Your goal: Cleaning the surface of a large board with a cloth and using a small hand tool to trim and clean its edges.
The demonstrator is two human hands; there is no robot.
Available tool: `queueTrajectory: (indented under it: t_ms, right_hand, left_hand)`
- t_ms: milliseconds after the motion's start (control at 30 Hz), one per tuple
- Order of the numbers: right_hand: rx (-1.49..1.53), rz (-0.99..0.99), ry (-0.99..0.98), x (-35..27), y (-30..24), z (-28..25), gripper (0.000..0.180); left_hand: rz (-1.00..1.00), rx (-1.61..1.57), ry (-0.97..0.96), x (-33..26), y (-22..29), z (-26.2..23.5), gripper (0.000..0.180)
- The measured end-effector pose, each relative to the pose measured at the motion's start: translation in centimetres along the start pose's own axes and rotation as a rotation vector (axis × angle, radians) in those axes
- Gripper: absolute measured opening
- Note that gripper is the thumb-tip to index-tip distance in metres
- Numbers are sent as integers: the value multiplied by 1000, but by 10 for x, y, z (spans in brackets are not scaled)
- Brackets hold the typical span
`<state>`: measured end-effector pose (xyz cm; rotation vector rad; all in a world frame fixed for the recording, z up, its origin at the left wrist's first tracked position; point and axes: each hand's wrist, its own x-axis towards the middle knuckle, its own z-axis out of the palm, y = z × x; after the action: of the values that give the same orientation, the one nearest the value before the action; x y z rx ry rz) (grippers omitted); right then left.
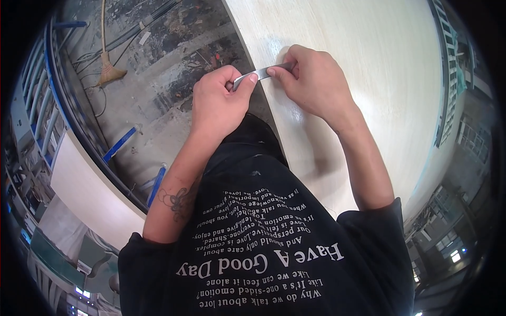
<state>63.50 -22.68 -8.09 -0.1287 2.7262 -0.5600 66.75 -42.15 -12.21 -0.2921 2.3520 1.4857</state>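
Observation:
Between my two hands stretches a short, thin, flat strip [263,72], silvery grey and shiny like metal; its exact kind cannot be made out. My left hand [221,97] pinches one end, with the thumb lying along its face. The other end is gripped by my right hand [315,79], thumb on top and fingers curled beneath. Both hands are closed, and the strip tilts slightly upward to the right. Under my right hand lies a large pale wood-grained panel [379,68], on which the hand casts a shadow. My left hand is over the floor, just off the panel's left edge.
A straw broom [112,71] rests on the stained grey floor [163,58] at the upper left, near cables. Blue metal bars [122,143] stick out from a dark curved rail on the left. Another pale panel [87,179] lies beyond it. A slatted rack [449,68] borders the far right.

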Motion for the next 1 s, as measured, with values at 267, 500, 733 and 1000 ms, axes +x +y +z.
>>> queueTrajectory:
  t_ms: [267, 500, 733, 1000]
  right_hand:
    - [18, -17, 27, -5, 2, 3, 39]
    - [17, -12, 35, -8, 1, 4, 37]
    - [13, -29, 37, -10, 2, 4, 37]
    - [28, -27, 31, -13, 2, 3, 37]
  left_hand:
    - [-6, -18, -7, -3, -1, 1, 32]
    - [4, 13, 4, -4, 0, 2, 31]
    - [9, 27, -3, -5, 2, 1, 30]
    - [15, 18, -13, -6, 0, 2, 30]
